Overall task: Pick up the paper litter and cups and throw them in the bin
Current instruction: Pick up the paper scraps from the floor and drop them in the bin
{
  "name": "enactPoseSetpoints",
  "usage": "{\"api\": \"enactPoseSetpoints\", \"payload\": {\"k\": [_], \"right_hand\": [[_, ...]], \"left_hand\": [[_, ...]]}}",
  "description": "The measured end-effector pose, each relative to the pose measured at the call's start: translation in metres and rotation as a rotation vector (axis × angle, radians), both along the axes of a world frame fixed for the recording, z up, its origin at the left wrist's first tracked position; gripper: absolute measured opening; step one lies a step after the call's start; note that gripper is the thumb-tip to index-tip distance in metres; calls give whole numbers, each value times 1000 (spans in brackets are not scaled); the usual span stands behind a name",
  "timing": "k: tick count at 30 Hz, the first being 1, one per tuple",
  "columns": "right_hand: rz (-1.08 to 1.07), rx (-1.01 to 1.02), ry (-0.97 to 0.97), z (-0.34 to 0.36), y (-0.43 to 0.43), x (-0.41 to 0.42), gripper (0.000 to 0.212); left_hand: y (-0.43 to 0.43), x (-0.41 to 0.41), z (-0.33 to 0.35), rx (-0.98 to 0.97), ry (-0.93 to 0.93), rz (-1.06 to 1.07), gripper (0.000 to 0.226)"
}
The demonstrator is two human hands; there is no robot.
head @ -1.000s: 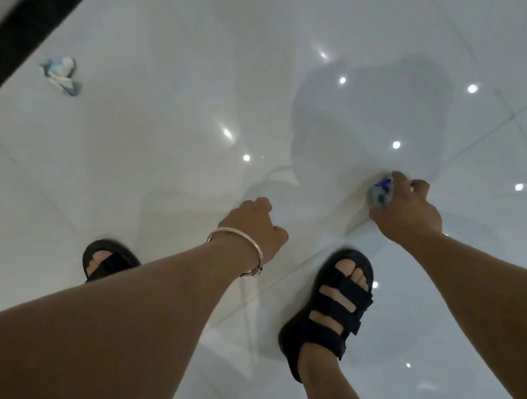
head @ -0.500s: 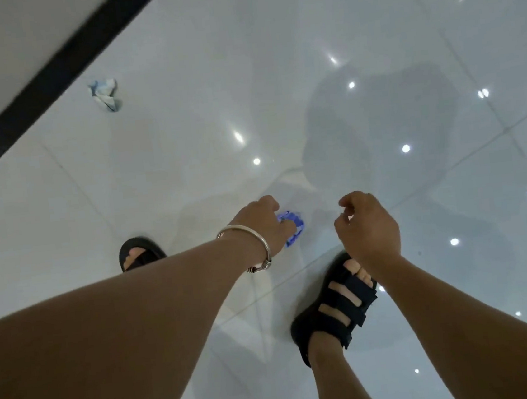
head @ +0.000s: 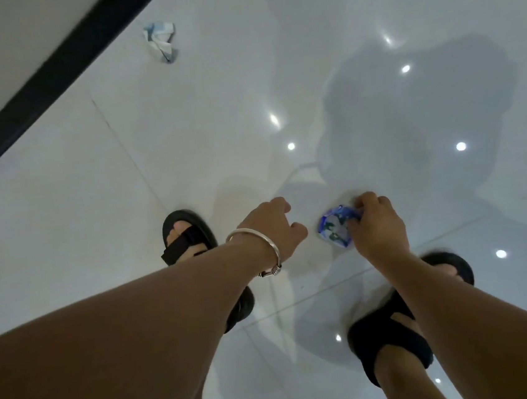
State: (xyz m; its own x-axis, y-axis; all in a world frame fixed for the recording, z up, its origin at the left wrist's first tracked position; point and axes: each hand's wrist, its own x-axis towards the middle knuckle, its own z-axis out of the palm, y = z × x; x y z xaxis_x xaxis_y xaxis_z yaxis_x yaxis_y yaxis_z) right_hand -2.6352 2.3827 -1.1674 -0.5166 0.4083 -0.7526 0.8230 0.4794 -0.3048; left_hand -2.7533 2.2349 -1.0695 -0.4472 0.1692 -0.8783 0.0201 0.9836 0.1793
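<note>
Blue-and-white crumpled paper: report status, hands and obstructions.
Right hand pinches blue-and-white crumpled paper. Left hand curled beside it, palm hidden. Second crumpled white-and-teal paper on glossy white floor by black strip. No bin in view; nothing blocking.
</note>
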Motion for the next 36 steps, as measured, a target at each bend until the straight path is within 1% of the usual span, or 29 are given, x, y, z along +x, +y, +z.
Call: {"api": "enactPoseSetpoints", "payload": {"k": [2,5,7,9,12,14,16,19,22,24,26,27,29,31,32,34,36], "right_hand": [[-6,-4,18,1,-5,-4,11],[-9,-64,123,28,-14,-15,2],[-41,-108,228,58,-22,-31,9],[-121,-177,340,91,-30,-55,11],[-215,-326,451,143,-43,-98,14],[-162,-396,482,170,-53,-127,15],[-77,-434,478,189,-60,-152,21],[19,-398,427,199,-60,-181,40],[142,-185,237,192,-57,-210,54],[274,-34,126,183,-62,-237,62],[407,38,132,168,-74,-270,68],[482,57,148,157,-82,-288,70],[620,93,159,132,-99,-324,74],[727,132,166,103,-113,-359,79],[764,143,176,86,-120,-377,81],[778,148,189,54,-128,-411,89],[785,180,149,26,-134,-435,96]], "left_hand": [[-16,-1,-2,-4,4,24,49],[-28,-10,12,27,-18,102,51],[-29,-21,31,92,-40,185,55],[-28,-37,55,171,-34,253,56],[-26,-68,92,253,-6,304,49],[-33,-90,113,289,30,334,35],[-46,-112,129,284,92,309,25],[-75,-141,145,254,94,264,21],[-120,-154,153,201,59,324,17],[-157,-155,148,120,116,344,31],[-193,-153,133,15,171,305,42],[-209,-152,125,-21,195,340,40],[-235,-149,104,-71,239,454,26],[-254,-145,83,-100,284,567,21],[-262,-142,71,-100,294,642,20],[-271,-136,49,-57,310,817,26],[-277,-127,31,-32,318,919,30]]}}
